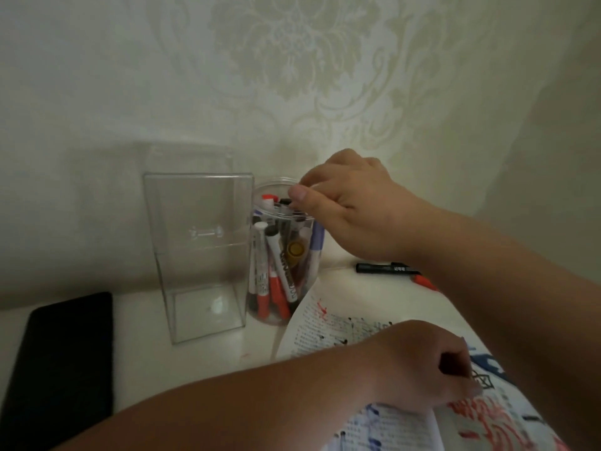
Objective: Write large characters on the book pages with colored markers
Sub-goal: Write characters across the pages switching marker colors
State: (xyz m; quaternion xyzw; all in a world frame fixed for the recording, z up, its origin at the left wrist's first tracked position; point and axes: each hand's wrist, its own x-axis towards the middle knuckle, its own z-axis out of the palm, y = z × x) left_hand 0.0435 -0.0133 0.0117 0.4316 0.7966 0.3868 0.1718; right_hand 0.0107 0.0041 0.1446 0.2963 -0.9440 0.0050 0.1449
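Dim, soft focus; shadows fall left; wide-angle bending at edges.

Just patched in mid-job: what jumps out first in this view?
The right hand reaches to the mouth of a clear jar crammed with markers, mid-frame by the wall. At lower right, the left hand rests on an open book already scrawled in red, blue and black. A tall clear box stands just left of the jar.
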